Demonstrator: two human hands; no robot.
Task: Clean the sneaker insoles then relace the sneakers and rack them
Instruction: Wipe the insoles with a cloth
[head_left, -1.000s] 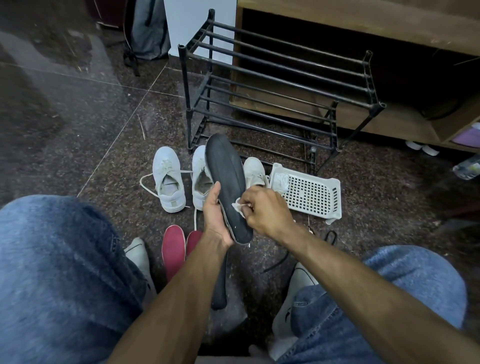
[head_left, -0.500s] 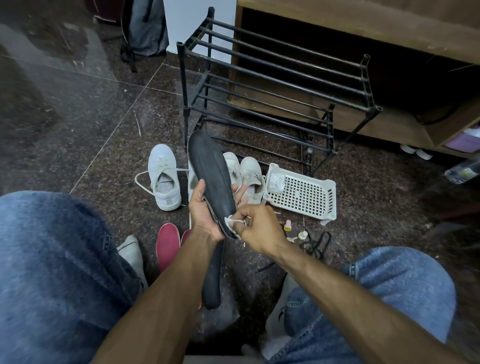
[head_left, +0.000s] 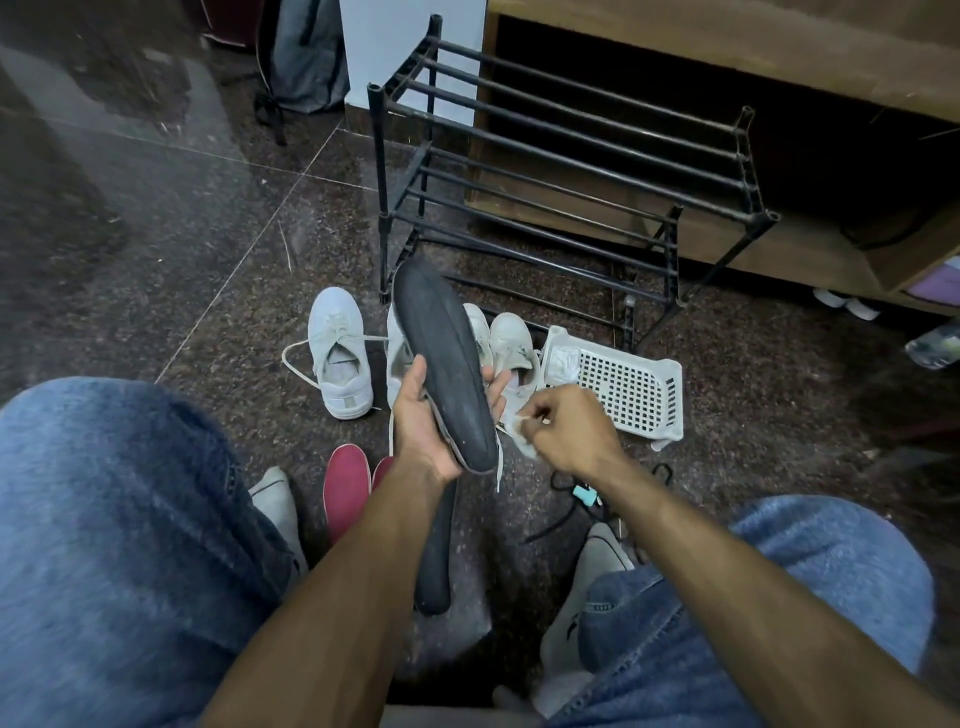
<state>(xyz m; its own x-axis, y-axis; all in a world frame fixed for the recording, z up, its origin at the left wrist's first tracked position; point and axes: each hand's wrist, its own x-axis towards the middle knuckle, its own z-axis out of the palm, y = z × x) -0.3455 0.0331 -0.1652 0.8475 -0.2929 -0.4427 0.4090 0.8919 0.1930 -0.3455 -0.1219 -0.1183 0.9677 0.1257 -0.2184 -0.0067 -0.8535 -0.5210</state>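
The floor carries everything here, presumably so all of it stays within reach of the seated person. The rack stands at the far side against a wooden unit, its bars bare, which fits racking being the last step. Near its foot sit white sneakers, toes pointing away, one with its lace trailing loose to the left; they are not yet relaced. A white basket lies to their right, just beside the rightmost sneaker (probably the caddy for cleaning bits, though its contents are too small to read).

The insole is held up in the middle of the scene, dark face toward the camera and toe end far, a pose that seems meant to expose the whole surface for wiping. The left hand grips it around the heel end, thumb on the left edge and fingers wrapped behind. The right hand is closed on a small white wipe, just right of the insole and apart from it. A second dark insole lies on the floor beneath the left forearm, with red ones to its left.
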